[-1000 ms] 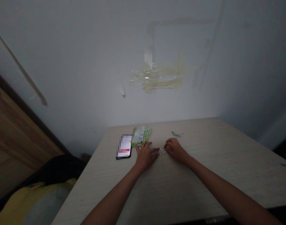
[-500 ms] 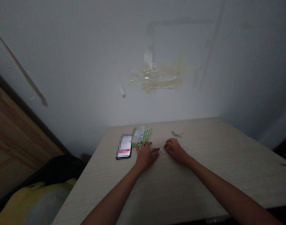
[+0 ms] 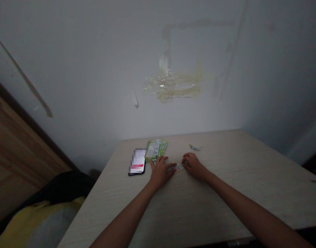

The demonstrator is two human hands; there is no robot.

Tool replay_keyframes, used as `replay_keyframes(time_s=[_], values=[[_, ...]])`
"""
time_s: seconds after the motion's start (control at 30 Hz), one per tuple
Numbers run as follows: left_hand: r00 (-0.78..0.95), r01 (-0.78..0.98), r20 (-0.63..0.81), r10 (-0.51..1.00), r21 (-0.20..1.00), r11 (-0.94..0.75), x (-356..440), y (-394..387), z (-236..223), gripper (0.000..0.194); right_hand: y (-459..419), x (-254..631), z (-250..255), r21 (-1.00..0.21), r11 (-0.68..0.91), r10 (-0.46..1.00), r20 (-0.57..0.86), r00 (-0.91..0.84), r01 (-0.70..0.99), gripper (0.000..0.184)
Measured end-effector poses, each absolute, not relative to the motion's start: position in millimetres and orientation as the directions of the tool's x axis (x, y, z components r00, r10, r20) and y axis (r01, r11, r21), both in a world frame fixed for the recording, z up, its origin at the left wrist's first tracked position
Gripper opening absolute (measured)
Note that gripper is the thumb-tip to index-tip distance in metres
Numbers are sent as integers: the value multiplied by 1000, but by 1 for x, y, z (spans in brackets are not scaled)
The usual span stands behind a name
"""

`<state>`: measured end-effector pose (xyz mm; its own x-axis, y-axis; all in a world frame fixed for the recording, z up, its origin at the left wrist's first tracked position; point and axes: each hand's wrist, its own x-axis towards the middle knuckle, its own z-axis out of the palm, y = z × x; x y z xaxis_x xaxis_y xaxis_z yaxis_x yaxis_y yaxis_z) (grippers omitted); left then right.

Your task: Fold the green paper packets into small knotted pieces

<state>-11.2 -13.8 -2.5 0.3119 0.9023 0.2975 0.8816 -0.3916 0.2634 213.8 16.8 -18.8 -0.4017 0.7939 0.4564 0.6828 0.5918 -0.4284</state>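
Both of my hands rest on a pale wooden table, side by side near its far middle. My left hand lies with fingers spread, thumb touching a small pale packet that lies between the hands. My right hand has its fingers curled down onto the packet's right end. Just beyond my left hand sits a fanned stack of green sachets.
A black phone with a lit screen lies left of the green stack. A small torn wrapper piece lies farther back on the right. A white wall with tape residue rises behind the table. A yellow and dark bundle sits low on the left.
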Motion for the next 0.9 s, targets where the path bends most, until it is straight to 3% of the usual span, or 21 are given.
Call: replay_keyframes(time_s=[0.9], values=[[383,854,323,865,234,-465,-11,-15,2,30,14,212,-15,-495,549,829,425,-363,673,12]])
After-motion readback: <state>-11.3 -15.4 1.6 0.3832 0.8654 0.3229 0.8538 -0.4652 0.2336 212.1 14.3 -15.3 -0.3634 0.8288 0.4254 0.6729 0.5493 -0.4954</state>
